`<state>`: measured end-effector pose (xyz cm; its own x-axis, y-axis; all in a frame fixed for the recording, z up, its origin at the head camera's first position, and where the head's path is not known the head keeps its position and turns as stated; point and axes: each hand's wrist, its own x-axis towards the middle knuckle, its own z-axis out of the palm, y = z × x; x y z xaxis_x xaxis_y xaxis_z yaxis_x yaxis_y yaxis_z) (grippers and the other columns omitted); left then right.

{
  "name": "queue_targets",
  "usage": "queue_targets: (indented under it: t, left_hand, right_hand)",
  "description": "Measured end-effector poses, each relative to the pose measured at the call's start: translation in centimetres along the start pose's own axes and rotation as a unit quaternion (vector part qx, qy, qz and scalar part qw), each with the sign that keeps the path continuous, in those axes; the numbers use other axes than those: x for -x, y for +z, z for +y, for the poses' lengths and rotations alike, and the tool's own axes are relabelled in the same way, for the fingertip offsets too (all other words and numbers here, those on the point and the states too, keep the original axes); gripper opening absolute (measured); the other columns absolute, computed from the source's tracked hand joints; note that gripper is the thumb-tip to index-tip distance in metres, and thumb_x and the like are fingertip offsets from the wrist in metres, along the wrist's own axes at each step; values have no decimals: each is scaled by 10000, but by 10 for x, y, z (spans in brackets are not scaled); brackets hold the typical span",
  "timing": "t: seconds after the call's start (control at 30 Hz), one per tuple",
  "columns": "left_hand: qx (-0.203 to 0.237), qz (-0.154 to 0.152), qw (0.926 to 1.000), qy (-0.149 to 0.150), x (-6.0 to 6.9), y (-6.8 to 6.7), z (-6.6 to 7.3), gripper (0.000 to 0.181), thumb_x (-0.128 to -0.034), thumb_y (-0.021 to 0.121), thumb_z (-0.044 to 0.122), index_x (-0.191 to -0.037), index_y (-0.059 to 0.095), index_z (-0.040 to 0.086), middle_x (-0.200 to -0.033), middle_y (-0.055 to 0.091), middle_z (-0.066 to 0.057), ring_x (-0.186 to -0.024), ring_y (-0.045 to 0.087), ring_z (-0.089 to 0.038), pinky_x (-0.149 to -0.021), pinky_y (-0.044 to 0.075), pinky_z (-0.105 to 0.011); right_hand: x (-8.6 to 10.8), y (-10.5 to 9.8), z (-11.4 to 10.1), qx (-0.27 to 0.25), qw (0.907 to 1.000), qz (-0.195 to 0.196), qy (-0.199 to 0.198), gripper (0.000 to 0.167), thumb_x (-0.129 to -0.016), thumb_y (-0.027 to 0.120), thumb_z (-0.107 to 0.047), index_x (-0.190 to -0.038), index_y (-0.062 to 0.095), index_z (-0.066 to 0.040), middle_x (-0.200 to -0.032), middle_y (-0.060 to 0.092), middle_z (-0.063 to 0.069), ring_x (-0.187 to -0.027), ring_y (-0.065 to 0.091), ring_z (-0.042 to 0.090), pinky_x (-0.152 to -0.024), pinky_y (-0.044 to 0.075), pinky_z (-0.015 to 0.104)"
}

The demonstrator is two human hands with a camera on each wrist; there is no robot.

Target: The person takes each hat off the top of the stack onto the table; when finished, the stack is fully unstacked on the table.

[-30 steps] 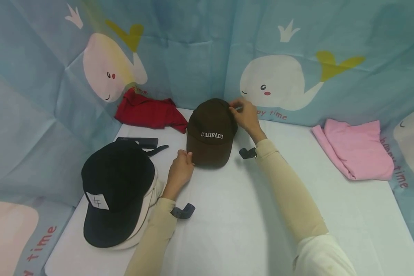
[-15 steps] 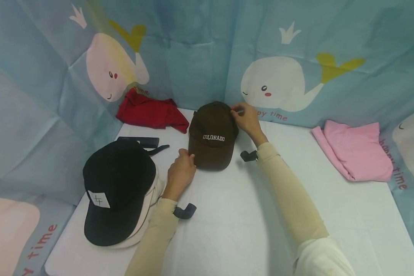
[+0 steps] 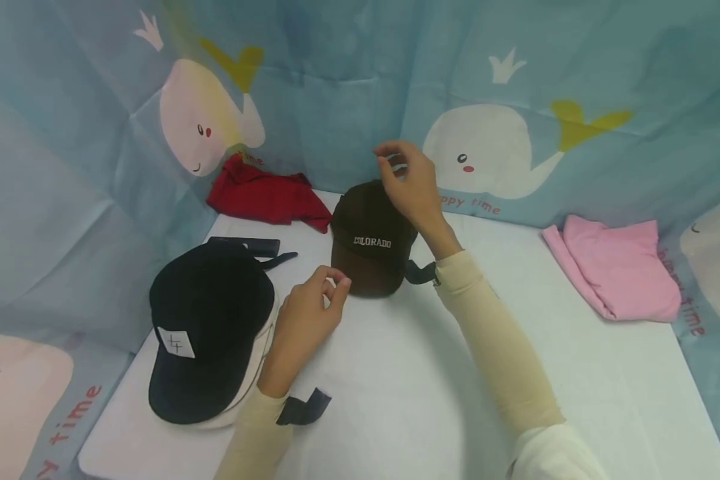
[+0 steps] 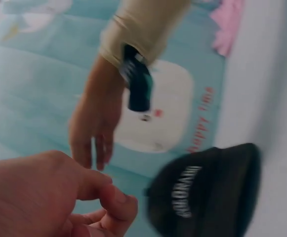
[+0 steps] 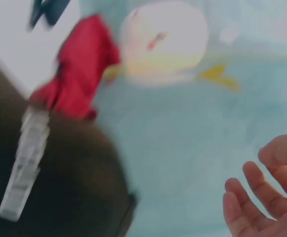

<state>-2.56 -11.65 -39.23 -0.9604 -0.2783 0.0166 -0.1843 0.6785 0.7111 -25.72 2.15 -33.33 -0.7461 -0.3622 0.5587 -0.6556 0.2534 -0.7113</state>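
A brown cap (image 3: 369, 230) lettered COLORADO sits on the white table near the back curtain, its brim facing me. My right hand (image 3: 413, 180) is raised over the cap's upper right side with its fingers loosely bent and nothing in them; the right wrist view shows them apart from the cap. Just left of the brim is my left hand (image 3: 309, 320), fingers loosely bent and holding nothing. In the left wrist view a gap shows between this hand (image 4: 59, 197) and the cap (image 4: 202, 192). Beside my left forearm lies a black cap (image 3: 207, 320) on top of a cream one.
A crumpled red cloth (image 3: 267, 197) lies at the back left, touching or close to the brown cap. A flat black object (image 3: 264, 247) is partly behind the black cap. Folded pink cloth (image 3: 618, 270) lies at the right. A whale-print curtain (image 3: 336, 113) bounds the table.
My right hand has let go of the brown cap's right side and risen up and left above it. My left hand has come off the brim, drawing back slightly toward me.
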Motion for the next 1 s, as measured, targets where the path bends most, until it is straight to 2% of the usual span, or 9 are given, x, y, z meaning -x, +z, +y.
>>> queue_targets:
  t: [0.13, 0.23, 0.37, 0.43, 0.5, 0.67, 0.8, 0.9, 1.0]
  left_hand:
    - [247, 242, 9990, -290, 35, -34, 0, 326, -1076, 593, 458, -1254, 675, 198, -780, 637, 1, -676, 556, -209, -595, 428, -363]
    - [214, 997, 9937, -463, 64, -60, -17, 294, -1070, 607, 470, -1161, 707, 209, -735, 603, 27, -681, 545, -168, -605, 405, -314]
    - [-260, 2370, 9671, -882, 101, -91, -56, 264, -1047, 672, 393, -1025, 723, 136, -633, 524, 42, -582, 445, -53, -564, 327, -227]
    - [-556, 2629, 9499, -1597, 116, -105, -77, 339, -1054, 639, 418, -1042, 709, 86, -642, 548, 32, -593, 429, -43, -580, 318, -220]
    - [-763, 2490, 9341, -2440, 128, -113, -97, 454, -1066, 563, 479, -1078, 678, 40, -666, 595, -29, -682, 498, -102, -644, 352, -262]
    - [-936, 1127, 8981, -4147, 142, -111, -140, 764, -1071, 317, 659, -1218, 535, -59, -952, 656, -255, -934, 559, -392, -799, 422, -516]
    - [-905, 423, 9010, -4221, 143, -99, -163, 859, -1052, 242, 724, -1230, 549, -59, -1041, 684, -264, -906, 618, -381, -803, 467, -549]
    - [-927, 366, 9137, -3940, 140, -96, -168, 850, -1057, 256, 715, -1186, 594, -54, -977, 710, -230, -847, 644, -340, -752, 471, -500]
    - [-953, 369, 9143, -3920, 138, -95, -168, 862, -1053, 255, 725, -1169, 598, -58, -922, 698, -194, -818, 621, -322, -717, 445, -459]
  right_hand:
    - [0, 12, -33, -526, 9976, -291, -335, 212, -1041, 652, -131, -1220, 710, -34, -1203, 721, 67, -1030, 697, 211, -834, 572, 388]
    - [6, 27, -52, -684, 9935, -744, -515, 230, -1043, 646, -137, -1250, 696, -50, -1203, 720, 41, -1035, 683, 164, -834, 580, 373]
    - [18, 51, -67, -823, 9834, -1474, -665, 269, -1048, 656, -160, -1298, 671, -60, -1232, 708, 47, -1053, 657, 123, -860, 575, 308]
    - [23, 63, -71, -855, 9775, -1811, -665, 295, -1043, 673, -179, -1316, 666, -67, -1255, 704, 50, -1066, 652, 116, -881, 566, 271]
    - [27, 75, -73, -805, 9715, -2130, -653, 317, -1037, 687, -194, -1331, 663, -74, -1271, 701, 57, -1072, 653, 117, -902, 557, 246]
    - [35, 106, -69, -454, 9520, -2991, -476, 349, -1045, 680, -231, -1366, 655, -96, -1260, 698, 30, -1057, 653, 127, -855, 553, 211]
    - [43, 124, -62, -175, 9356, -3511, -318, 376, -1060, 663, -264, -1390, 645, -84, -1258, 706, 33, -1047, 656, 127, -874, 551, 212]
    - [49, 131, -58, -28, 9302, -3652, -371, 373, -1074, 645, -264, -1390, 646, -67, -1258, 723, 45, -1056, 661, 126, -922, 522, 198]
    - [51, 134, -57, 2, 9298, -3657, -418, 357, -1080, 636, -256, -1379, 651, -61, -1244, 735, 53, -1062, 671, 134, -939, 504, 185]
